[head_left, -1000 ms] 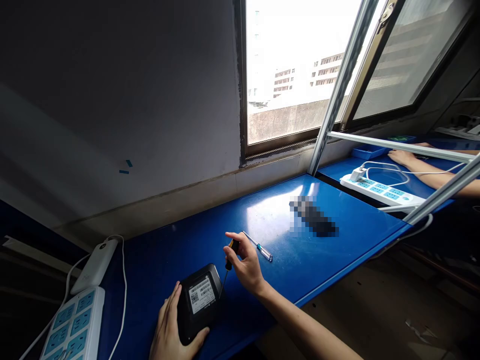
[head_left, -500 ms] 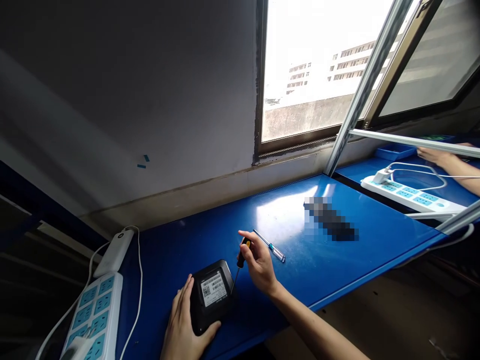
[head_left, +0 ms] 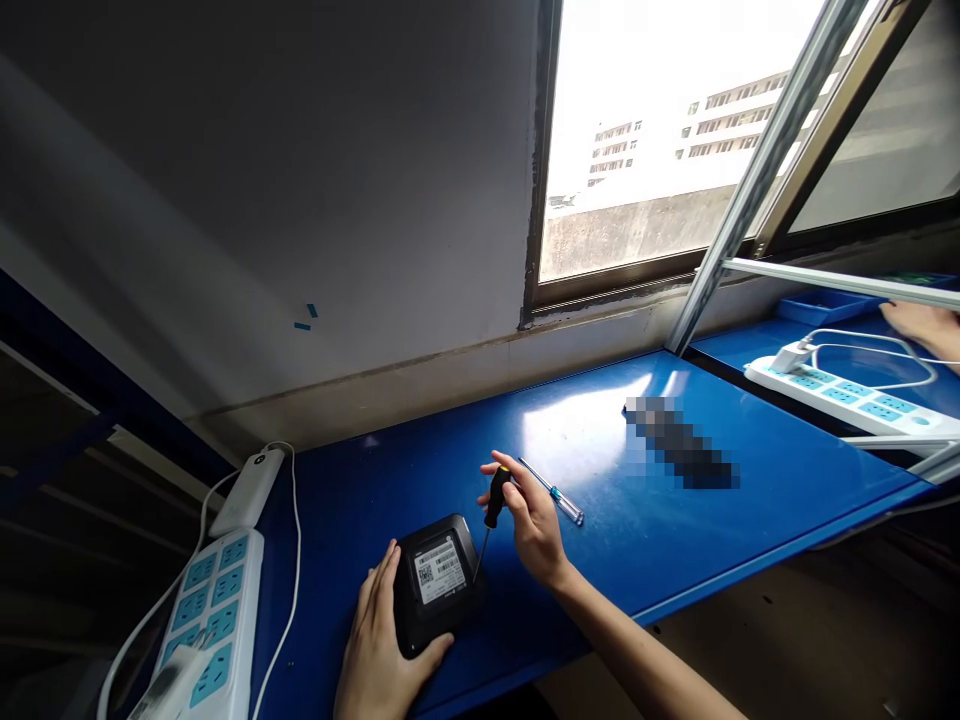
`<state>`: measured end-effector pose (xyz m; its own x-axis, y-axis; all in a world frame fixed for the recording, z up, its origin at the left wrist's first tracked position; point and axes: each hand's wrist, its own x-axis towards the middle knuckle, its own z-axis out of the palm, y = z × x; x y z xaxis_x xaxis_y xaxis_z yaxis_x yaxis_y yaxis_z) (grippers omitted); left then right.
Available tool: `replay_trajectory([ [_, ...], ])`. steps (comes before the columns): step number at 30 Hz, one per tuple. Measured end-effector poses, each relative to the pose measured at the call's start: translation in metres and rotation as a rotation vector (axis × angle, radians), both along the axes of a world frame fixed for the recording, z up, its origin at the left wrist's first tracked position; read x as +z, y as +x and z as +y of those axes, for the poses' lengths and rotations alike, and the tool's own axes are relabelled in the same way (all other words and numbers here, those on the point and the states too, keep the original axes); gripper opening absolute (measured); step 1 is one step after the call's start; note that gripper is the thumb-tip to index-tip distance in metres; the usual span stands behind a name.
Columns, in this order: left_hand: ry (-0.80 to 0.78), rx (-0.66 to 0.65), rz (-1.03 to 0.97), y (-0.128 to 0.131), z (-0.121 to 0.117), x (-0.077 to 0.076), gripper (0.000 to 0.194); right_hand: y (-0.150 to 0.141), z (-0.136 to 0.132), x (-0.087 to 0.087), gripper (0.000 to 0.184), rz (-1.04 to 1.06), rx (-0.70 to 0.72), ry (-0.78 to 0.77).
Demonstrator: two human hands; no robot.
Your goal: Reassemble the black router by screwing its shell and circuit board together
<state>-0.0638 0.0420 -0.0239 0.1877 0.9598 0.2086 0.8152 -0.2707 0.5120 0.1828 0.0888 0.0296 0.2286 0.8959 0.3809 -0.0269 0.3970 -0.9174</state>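
Note:
A small black device (head_left: 437, 585) with a white label lies on the blue bench (head_left: 645, 530), near its front edge. My left hand (head_left: 376, 640) cups its left and front sides, fingers wrapped round it. My right hand (head_left: 534, 520) pinches the black and yellow handle of a screwdriver (head_left: 493, 505). Its thin shaft slants down to the device's right edge. A second screwdriver (head_left: 553, 493) with a clear blue handle lies on the bench just behind my right hand.
A white power strip (head_left: 214, 625) with blue sockets and a white power bank (head_left: 247, 492) sit at the left end. A blurred dark object (head_left: 681, 455) lies mid-bench. Another person's hand (head_left: 926, 322) rests beside a second power strip (head_left: 847, 398) on the neighbouring bench at right.
The view has shifted, so everything sits further right in frame. My hands keep their hold on the device and the screwdriver; the other person's hand has drawn back toward the right edge.

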Motion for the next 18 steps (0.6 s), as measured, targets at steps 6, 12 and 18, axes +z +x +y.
replay_trajectory([
  [6, -0.078, 0.033, -0.060, 0.003, -0.002, 0.011, 0.090, -0.004, 0.003, 0.003, 0.040, 0.081, -0.114, -0.061],
  [12, -0.113, 0.032, -0.094, 0.005, -0.003, 0.020, 0.089, -0.029, 0.005, 0.012, 0.038, 0.222, -0.066, -0.075],
  [18, -0.091, 0.036, -0.119, 0.007, -0.003, 0.018, 0.094, -0.054, 0.004, 0.010, 0.030, 0.091, 0.029, -0.023],
])
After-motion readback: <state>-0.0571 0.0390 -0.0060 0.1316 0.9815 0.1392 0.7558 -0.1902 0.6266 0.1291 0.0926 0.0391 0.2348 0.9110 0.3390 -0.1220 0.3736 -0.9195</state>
